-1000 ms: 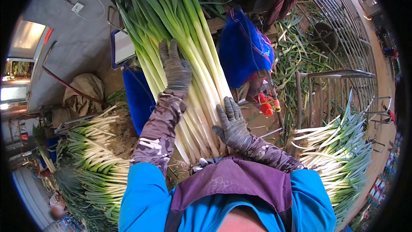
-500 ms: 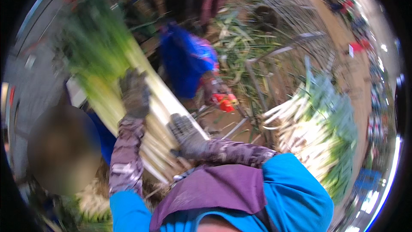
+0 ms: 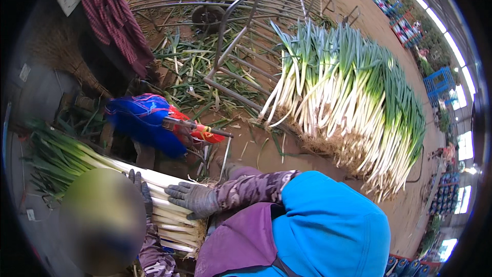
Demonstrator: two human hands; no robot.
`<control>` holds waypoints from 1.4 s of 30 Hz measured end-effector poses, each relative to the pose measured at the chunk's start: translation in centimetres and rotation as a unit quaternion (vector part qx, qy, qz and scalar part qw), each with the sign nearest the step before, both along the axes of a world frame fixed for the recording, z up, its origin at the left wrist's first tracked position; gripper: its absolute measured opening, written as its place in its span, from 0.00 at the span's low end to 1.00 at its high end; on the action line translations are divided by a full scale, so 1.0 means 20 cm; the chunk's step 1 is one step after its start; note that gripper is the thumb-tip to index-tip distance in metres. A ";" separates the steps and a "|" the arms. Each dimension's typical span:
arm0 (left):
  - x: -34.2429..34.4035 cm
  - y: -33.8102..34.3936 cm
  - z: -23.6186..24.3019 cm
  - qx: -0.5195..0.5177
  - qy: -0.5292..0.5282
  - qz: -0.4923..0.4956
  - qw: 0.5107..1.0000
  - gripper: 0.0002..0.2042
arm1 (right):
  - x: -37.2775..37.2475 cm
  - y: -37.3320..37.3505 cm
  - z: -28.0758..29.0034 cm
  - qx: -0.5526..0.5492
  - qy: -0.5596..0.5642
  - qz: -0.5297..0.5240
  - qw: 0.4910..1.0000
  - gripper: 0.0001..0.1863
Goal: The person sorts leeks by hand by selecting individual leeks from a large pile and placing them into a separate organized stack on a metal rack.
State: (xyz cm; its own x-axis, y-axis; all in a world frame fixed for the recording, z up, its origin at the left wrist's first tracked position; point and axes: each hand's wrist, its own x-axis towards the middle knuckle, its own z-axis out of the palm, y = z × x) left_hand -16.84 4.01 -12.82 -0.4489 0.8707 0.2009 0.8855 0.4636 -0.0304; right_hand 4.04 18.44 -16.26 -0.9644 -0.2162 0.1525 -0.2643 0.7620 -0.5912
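Observation:
A bundle of long green onions lies on my left, its white stems and roots toward me and its green leaves pointing away to the far left. My right hand, in a grey glove, rests flat on the white stems close to the root end, fingers stretched out. My left hand, gloved too, is upright against the stems farther along, its fingers extended. A blurred round patch hides part of this hand and of the bundle. Neither hand is wrapped round the onions.
A large heap of green onions with roots leans by a metal rack on the right. Loose leaves litter the ground. Ahead are a blue bag, red plastic strips on a rod, and a checked cloth.
My view has swung to the right, bringing the heap and rack nearer the middle. The bundle now appears lower left and lies flatter across the view. Both hands remain on it.

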 end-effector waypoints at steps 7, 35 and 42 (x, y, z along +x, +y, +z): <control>0.00 0.04 -0.01 -0.033 -0.015 0.022 0.999 0.18 | 0.45 0.62 0.20 -0.172 0.007 -0.287 0.942 0.20; 1.76 2.80 -1.71 -0.198 -0.362 -0.186 0.892 0.47 | 1.32 2.99 -1.58 -0.160 -0.269 -0.865 0.393 0.63; 1.70 3.01 -1.85 -0.168 -0.572 0.001 0.803 0.34 | 1.56 2.98 -1.63 -0.274 -0.113 -0.825 0.481 0.50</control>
State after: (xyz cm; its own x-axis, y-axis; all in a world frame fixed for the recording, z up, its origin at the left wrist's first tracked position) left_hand 17.21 64.26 -49.72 -0.1734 0.7878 -0.5910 0.4217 0.6017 0.6783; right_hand 35.24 78.02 -48.80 0.2410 0.8846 -0.3993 0.5514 -0.4634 -0.6937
